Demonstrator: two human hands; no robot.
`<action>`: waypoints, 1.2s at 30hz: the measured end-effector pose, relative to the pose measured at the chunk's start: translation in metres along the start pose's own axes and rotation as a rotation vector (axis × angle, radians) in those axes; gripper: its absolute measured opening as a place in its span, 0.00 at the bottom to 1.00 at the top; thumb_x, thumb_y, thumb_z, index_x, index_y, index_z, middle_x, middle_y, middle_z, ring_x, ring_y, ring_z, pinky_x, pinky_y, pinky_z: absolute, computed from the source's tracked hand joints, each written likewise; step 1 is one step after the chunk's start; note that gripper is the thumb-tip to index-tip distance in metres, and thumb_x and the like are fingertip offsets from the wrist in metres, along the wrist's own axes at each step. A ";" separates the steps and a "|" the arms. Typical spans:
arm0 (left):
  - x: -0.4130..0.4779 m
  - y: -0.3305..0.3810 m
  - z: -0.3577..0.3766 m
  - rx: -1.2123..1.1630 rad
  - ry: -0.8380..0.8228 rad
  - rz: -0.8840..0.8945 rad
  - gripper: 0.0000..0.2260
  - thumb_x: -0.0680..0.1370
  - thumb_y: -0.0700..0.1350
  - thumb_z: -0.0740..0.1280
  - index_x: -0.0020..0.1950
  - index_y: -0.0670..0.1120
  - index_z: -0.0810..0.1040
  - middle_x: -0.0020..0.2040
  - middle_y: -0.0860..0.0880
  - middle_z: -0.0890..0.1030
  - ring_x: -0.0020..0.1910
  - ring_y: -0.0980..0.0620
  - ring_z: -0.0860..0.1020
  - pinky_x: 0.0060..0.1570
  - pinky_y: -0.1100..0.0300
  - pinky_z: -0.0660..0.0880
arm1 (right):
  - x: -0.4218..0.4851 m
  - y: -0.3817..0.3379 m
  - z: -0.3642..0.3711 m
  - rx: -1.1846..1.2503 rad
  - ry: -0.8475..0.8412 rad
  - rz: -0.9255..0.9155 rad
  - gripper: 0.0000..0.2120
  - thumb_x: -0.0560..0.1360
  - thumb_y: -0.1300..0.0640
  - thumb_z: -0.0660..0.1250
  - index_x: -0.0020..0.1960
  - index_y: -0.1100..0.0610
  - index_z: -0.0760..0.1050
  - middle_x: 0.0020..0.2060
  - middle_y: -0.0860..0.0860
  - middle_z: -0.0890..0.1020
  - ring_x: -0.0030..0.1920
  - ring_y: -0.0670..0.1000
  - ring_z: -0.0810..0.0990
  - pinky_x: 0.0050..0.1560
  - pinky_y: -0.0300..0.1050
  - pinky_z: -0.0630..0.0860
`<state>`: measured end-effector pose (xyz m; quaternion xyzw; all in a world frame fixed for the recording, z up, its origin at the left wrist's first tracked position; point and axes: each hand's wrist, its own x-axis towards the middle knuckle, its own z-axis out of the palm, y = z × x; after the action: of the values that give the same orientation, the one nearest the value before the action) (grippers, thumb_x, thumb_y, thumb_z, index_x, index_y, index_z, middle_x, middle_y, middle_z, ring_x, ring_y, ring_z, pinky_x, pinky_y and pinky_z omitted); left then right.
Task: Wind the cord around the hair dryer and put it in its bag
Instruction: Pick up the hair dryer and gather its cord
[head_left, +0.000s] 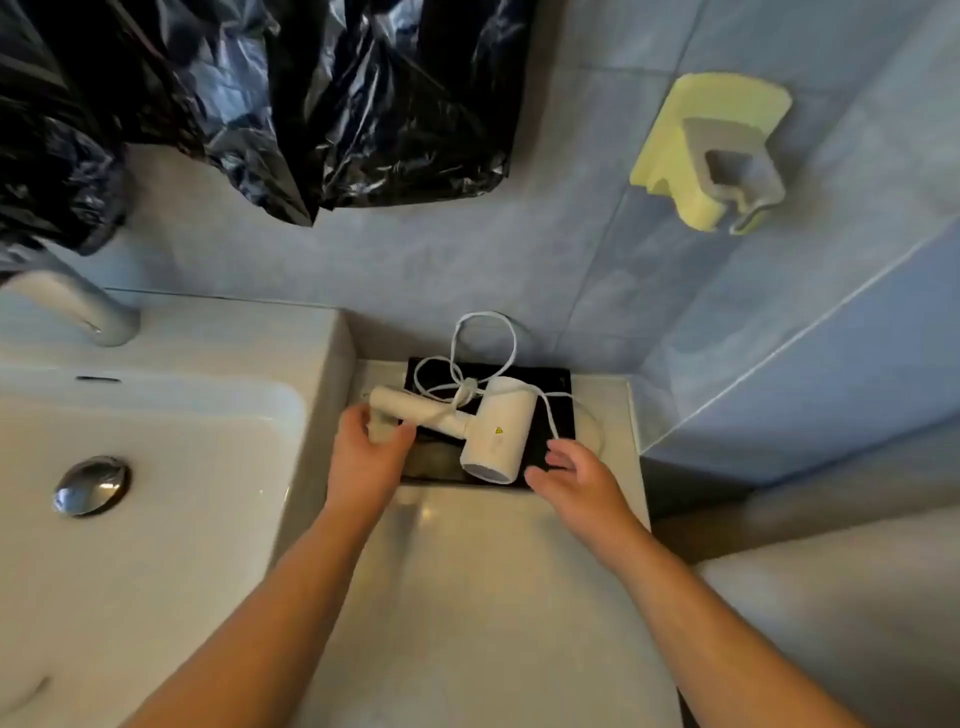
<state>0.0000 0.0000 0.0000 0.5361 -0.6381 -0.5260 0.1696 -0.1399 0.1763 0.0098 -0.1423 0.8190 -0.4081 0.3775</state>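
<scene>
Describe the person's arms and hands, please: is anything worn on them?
The left forearm and the right forearm are bare; no sleeve reaches into view. The left hand and the right hand wear no glove; no watch, bracelet or ring is visible.

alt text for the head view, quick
A left hand grips the handle of a white dryer lying on a black bag on a counter beside a sink. The right hand is open by its barrel. The cord lies in loose loops.

1 dryer (496, 441), 1 cord (513, 343), 1 blk bag (563, 392), 2 hands (366, 457) (576, 480), 1 sink (156, 519).
</scene>
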 end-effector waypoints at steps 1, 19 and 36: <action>0.010 0.002 0.002 0.077 0.046 0.037 0.28 0.76 0.46 0.70 0.74 0.41 0.66 0.70 0.43 0.71 0.69 0.45 0.70 0.64 0.56 0.66 | 0.011 -0.003 0.005 0.021 0.006 0.019 0.30 0.73 0.51 0.70 0.72 0.53 0.65 0.65 0.50 0.73 0.60 0.48 0.75 0.59 0.44 0.73; 0.072 -0.005 0.016 0.029 -0.020 -0.044 0.03 0.76 0.41 0.64 0.49 0.47 0.75 0.46 0.45 0.80 0.48 0.43 0.80 0.45 0.55 0.77 | 0.070 -0.021 0.045 0.173 0.043 0.291 0.41 0.55 0.39 0.75 0.62 0.55 0.68 0.53 0.51 0.80 0.50 0.52 0.81 0.53 0.55 0.80; -0.018 -0.033 -0.017 0.141 -0.085 -0.049 0.17 0.76 0.46 0.69 0.63 0.46 0.74 0.59 0.42 0.75 0.43 0.52 0.79 0.26 0.70 0.70 | 0.005 -0.014 0.011 0.194 -0.020 0.351 0.31 0.65 0.39 0.69 0.62 0.56 0.70 0.49 0.56 0.82 0.45 0.56 0.83 0.41 0.47 0.80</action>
<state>0.0367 0.0119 -0.0153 0.5392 -0.6668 -0.5062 0.0914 -0.1364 0.1587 0.0137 0.0355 0.7843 -0.4117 0.4627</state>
